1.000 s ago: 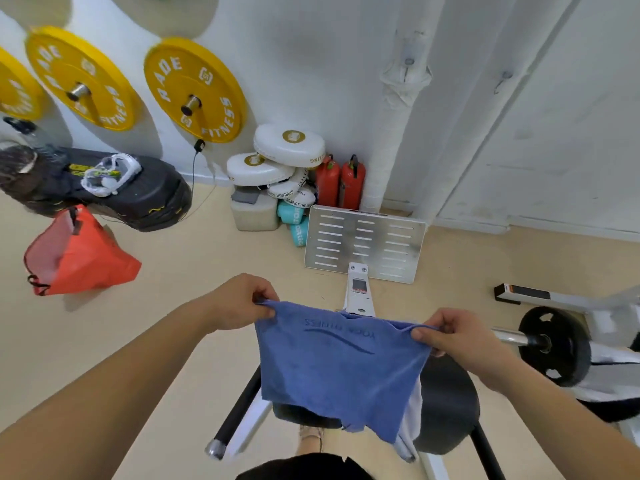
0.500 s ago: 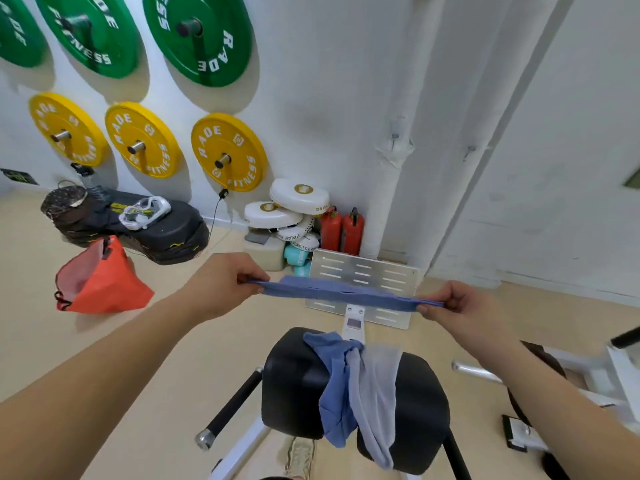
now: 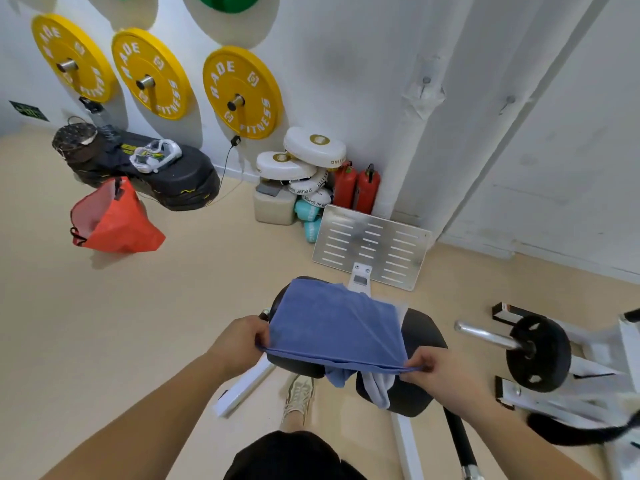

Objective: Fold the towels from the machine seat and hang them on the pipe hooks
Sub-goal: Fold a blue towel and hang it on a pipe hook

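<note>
Now blue towel [image 3: 332,323] lowered over seat [image 3: 426,334], left hand [image 3: 239,341], right hand [image 3: 446,372] pinching

The blue towel [image 3: 332,323] lies flat over the black machine seat [image 3: 424,336], near corners pinched in my left hand [image 3: 239,341] and right hand [image 3: 440,372]. A second blue towel [image 3: 337,375] and a grey towel [image 3: 379,389] droop beneath.

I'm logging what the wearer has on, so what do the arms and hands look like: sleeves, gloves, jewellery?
The left arm and right arm are bare to the frame edge, no sleeves or cuffs showing. The left hand and right hand are ungloved; no watch, band or ring is visible from this view.
</note>
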Demonstrator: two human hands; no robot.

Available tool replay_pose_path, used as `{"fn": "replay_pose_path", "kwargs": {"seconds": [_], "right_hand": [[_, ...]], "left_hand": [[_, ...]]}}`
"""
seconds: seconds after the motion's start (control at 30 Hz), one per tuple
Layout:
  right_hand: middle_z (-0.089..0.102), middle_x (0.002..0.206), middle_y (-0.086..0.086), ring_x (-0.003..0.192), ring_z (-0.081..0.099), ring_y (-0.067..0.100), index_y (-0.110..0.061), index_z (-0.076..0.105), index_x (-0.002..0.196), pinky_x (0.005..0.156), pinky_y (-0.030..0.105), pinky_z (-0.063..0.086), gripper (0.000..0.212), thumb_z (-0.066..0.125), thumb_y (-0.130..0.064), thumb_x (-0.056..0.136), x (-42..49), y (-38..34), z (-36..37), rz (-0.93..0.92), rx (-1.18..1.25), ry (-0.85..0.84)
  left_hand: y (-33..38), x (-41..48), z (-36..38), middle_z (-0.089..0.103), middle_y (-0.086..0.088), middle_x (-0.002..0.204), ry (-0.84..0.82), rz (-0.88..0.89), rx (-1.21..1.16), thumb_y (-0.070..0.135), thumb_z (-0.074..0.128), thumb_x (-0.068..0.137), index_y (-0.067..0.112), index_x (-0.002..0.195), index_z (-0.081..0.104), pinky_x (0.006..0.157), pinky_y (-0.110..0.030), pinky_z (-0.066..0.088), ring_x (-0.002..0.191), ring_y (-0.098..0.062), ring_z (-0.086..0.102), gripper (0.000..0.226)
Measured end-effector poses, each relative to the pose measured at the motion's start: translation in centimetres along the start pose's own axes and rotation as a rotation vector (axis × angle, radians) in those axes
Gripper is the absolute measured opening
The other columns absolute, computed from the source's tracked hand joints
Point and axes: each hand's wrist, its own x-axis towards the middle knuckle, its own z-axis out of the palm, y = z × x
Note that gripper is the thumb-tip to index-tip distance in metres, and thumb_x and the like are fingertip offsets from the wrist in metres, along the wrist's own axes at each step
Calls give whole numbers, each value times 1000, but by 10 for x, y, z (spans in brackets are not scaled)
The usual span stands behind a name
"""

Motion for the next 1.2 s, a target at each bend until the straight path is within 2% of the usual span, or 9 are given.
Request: {"fn": "replay_pose_path", "kwargs": {"seconds": [0.2,0.3,0.43,0.57,0.67,0.83,0.97,1.1,1.2], "right_hand": [[76,94,-2,91,70,10,-13,75,77,60,7,48,13,75,-1,82,-5,15,10,7,-36,-89],[74,80,-5,72,65,4,-14,74,74,59,9,50,12,77,-5,82,-10,23,19,-13,-33,-106],[73,83,0,72,62,8,-15,69,83,65,16,51,11,78,-21,84,-9,34,28,-6,-75,-204],[70,78,4,64,64,9,-15,62,89,61,18,52,11,72,-18,91,2,30,16,-3,75,-148],[70,88,17,83,68,33,-13,60,96,75,34,58,10,67,-20,95,25,23,6,5,185,-57],[68,94,15,93,66,37,-13,60,98,86,47,58,8,61,-21,98,81,7,-4,89,253,81],[69,89,6,86,67,27,-18,61,96,84,44,59,7,62,-24,98,124,-1,-9,155,221,110],[69,89,3,85,65,22,-18,63,95,77,34,53,5,63,-23,96,155,-1,-11,221,175,90],[68,91,0,85,64,18,-20,61,96,70,27,48,4,62,-23,96,167,2,-6,256,169,52]], "left_hand": [[-4,-15,8,63,3,86,-79,-19,93,-7,55,72,23,66,51,64,-28,47,77,-22,60,31],[-11,-22,12,62,6,88,-126,14,128,-2,66,72,24,64,51,72,-30,52,83,-19,61,30],[-20,-25,15,66,14,98,-274,52,142,9,77,71,24,63,55,80,-26,56,93,-6,62,27],[-16,-11,0,69,14,82,-284,38,-73,14,75,73,25,68,60,74,-25,55,75,-4,62,20],[-2,15,-14,62,8,67,-214,-23,-317,5,70,74,15,74,61,60,-29,42,61,-9,48,14],[12,74,-21,68,-11,82,-73,-162,-454,3,56,85,8,87,64,67,-33,50,71,-18,58,9],[16,121,-12,69,-5,88,-26,-168,-350,10,54,92,19,92,61,74,-42,57,81,-25,64,12],[16,158,-5,68,4,88,-62,-224,-218,14,53,95,24,95,61,71,-25,48,87,-21,64,13],[10,175,0,65,6,86,-113,-256,-123,14,54,95,28,93,61,71,-22,42,85,-19,62,15]]}}
